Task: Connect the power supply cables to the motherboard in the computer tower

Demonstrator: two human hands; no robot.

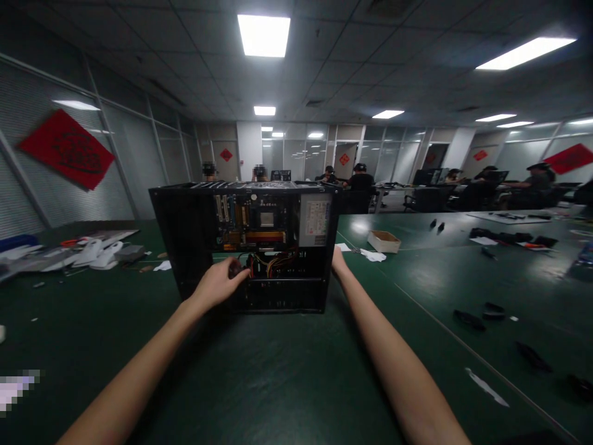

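Observation:
A black computer case (248, 303) stands upright on the green table, its open side facing me. Inside are a motherboard (231, 216) with a square processor socket (266, 219), and a power supply (315, 219) at the upper right. Yellow and red power cables (275, 262) hang in the lower part. My left hand (222, 278) reaches into the lower left of the case, its thumb and fingers closed around dark cables there. My right hand (338, 258) is at the case's right side, mostly behind it; its fingers are hidden.
To the right are a small open box (384, 241), white paper scraps (373, 255) and several black parts (469, 319). White plastic pieces and a grey block (130, 253) lie at the left. Other people sit at tables farther back.

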